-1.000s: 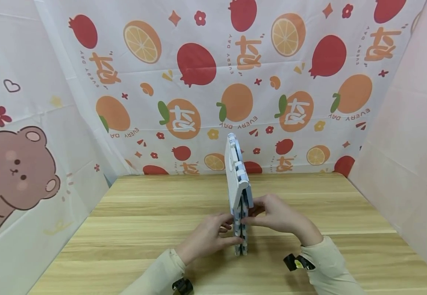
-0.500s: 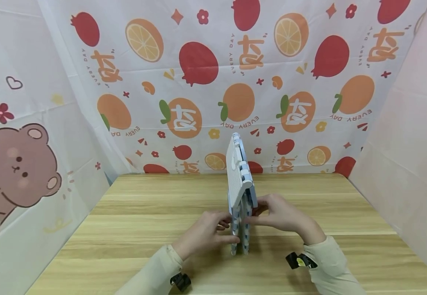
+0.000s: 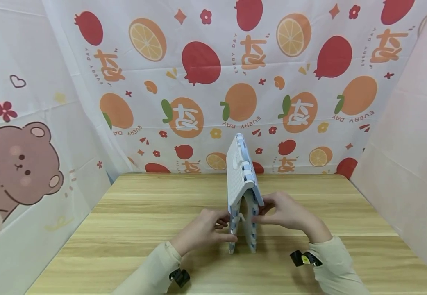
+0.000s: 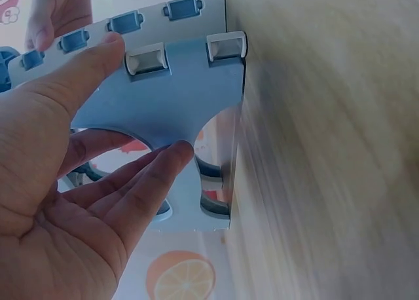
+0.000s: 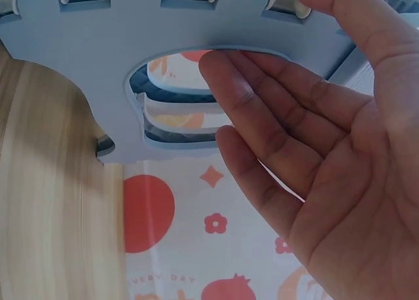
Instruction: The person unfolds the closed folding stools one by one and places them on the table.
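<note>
A white and light-blue plastic folding step stool stands partly unfolded on the table, its top bent into a peak and its two leg panels apart at the bottom. My left hand grips the left leg panel; in the left wrist view the thumb lies by the hinge edge of the blue leg panel and the fingertips are at its cutout. On the other side my right hand holds the right leg panel. The right wrist view shows its fingers at the cutout of that blue leg panel.
The wooden table runs back to a fruit-printed cloth. A pale cloth with a bear print hangs on the left, and a plain pale cloth on the right. Black wrist cameras sit on both sleeves.
The stool's leg panels have spread from nearly together to a clear gap, and its top has opened wider. My right hand has moved a little right, my left hand slightly left.
</note>
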The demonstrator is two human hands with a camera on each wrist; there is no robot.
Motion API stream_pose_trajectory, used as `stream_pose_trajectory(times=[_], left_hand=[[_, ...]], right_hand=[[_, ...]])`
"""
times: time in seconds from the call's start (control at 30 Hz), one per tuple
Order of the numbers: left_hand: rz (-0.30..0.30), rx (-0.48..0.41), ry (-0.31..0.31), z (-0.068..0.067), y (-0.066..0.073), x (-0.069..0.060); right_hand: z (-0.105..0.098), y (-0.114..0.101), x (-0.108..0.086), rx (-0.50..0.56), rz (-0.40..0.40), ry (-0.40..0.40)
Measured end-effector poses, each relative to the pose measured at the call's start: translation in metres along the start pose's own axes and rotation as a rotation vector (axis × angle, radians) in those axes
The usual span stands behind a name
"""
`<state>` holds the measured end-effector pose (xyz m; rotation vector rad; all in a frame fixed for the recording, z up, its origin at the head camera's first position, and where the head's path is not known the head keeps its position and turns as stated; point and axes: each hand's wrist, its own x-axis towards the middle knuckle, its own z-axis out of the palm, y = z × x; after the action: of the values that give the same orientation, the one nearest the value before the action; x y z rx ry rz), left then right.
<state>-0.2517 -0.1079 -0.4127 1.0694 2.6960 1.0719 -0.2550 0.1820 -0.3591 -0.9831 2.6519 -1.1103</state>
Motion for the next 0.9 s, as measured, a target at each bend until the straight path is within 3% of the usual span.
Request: stream_pose_trajectory(times=[0.5,0.9], left_hand=[[-0.007,0.005,-0.006,-0.008,-0.004,-0.002],[-0.002,0.023,0.006,-0.012,-0.009,-0.002]], right_hand=[[-0.01,0.015,-0.006,-0.021,0.026,0.026],[-0.02,0.023,-0.013,0.025,0.037,0.038]])
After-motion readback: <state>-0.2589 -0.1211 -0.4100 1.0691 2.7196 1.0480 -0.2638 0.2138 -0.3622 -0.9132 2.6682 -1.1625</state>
